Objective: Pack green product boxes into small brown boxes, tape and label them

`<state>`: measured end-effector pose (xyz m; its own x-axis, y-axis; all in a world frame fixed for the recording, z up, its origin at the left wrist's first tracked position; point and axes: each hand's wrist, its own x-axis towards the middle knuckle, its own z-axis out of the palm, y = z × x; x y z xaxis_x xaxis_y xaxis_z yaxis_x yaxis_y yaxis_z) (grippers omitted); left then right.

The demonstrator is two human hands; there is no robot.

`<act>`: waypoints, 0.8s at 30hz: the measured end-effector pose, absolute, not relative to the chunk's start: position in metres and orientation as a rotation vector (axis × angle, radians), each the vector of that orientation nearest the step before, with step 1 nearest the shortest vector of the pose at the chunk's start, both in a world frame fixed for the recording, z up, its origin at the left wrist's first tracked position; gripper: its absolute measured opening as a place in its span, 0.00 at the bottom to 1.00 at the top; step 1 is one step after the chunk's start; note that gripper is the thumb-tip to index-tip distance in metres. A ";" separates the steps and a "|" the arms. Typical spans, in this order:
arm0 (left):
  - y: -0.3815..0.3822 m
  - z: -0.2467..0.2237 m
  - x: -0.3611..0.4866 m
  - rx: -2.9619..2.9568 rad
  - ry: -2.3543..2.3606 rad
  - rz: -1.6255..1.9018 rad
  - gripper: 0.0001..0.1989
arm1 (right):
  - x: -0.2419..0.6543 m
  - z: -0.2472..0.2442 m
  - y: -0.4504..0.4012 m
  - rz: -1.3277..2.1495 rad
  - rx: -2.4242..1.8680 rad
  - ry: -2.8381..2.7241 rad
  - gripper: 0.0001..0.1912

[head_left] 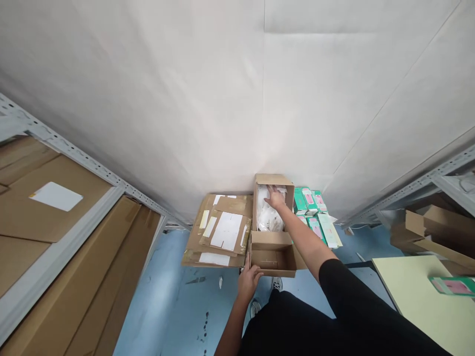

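An open cardboard box (pixel 289 205) holds white, plastic-wrapped contents (pixel 267 215). Over these my right hand (pixel 275 197) reaches in with its fingers spread, touching or just above them. Nearer to me stands a smaller open box (pixel 274 273), and its visible inside shows only bare cardboard. My left hand (pixel 249 281) is at that box's near left corner, its fingers against the cardboard edge. Flattened cartons with white labels (pixel 226 231) lie stacked on the left. Green and pink packages (pixel 315 227) sit to the right of the boxes.
Metal shelving (pixel 111 198) with large cartons (pixel 48 198) rises on the left. At right are another shelf frame (pixel 419 183), an open carton (pixel 438 232) and a pale yellow tabletop (pixel 415 291) bearing a green package (pixel 452 286). A pale wall (pixel 222 99) stands behind.
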<state>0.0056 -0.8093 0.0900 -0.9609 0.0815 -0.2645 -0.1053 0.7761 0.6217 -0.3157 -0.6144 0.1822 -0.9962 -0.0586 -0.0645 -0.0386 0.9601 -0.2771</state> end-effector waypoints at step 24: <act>-0.829 0.098 -0.006 -0.004 2.780 0.952 0.08 | -0.207 0.180 -0.599 -0.670 -0.261 3.356 0.21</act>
<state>-0.0063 -0.8292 0.0984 -0.9794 0.0628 -0.1919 -0.0680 0.7922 0.6064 -0.2074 -0.5989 0.1798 -0.9468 -0.0900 0.3091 -0.2017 0.9141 -0.3518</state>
